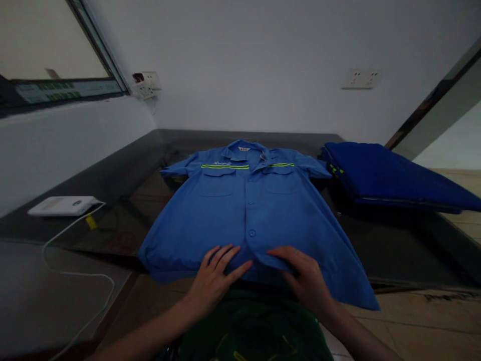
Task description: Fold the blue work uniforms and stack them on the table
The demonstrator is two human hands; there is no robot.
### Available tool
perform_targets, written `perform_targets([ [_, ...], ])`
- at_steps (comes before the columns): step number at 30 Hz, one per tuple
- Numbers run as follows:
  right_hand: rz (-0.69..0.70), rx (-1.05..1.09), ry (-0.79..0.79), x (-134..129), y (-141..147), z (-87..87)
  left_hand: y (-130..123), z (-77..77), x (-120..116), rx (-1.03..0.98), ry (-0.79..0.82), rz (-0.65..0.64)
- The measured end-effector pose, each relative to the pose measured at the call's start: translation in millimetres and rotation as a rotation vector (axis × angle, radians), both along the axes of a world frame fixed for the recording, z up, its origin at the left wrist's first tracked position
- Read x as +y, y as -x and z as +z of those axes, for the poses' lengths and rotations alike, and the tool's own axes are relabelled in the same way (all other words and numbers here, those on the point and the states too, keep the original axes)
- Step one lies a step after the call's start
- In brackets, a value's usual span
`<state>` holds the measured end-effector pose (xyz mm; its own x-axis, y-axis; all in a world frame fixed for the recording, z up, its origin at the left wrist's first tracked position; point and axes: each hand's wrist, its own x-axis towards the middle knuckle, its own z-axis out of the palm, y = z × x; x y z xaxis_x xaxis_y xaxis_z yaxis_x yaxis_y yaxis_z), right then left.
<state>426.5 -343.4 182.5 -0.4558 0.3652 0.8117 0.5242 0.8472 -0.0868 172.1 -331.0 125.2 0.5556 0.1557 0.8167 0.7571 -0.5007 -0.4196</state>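
Observation:
A blue short-sleeved shirt [225,210] lies spread front side up on a dark glossy table, its collar at the far side and its lower edge hanging over the near side. Yellow stripes cross its chest above two pockets. My left hand [218,273] rests on the shirt near the lower edge, left of the button line, with its fingers apart. Right of the buttons, my right hand [304,273] pinches the front flap of the shirt near the hem, its thumb beneath the cloth.
Folded darker blue cloth [391,175] lies on the table's right side. A white device [63,205] with a white cable [78,274] sits at the left. Behind the dark table [391,250] stands a wall with sockets [363,78].

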Motion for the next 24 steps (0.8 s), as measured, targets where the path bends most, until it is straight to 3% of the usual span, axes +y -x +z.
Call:
perform_targets([
  [5,-0.053,0.105,-0.078,0,16,-10.3,1,6.9,-2,0.01,-0.036,-0.224],
  [11,-0.01,0.134,-0.264,-1,28,-23.0,-4,-8.0,12,0.038,-0.071,-0.07],
  [14,-0.007,0.101,-0.298,-3,30,-26.6,-12,-25.9,9,-0.062,-0.024,-0.149],
  [16,-0.017,0.076,-0.299,-4,31,-29.5,-18,-39.3,4,-0.076,0.17,-0.308],
  [18,-0.021,0.056,-0.301,-5,32,-32.8,-25,-51.0,0,-0.18,0.562,-0.447],
  [21,-0.012,0.045,-0.318,-7,33,-37.3,-37,-61.2,2,-0.744,1.173,-0.629],
  [24,-0.013,0.02,-0.316,-9,32,-40.1,-50,-64.1,8,-1.325,1.403,-0.94],
])
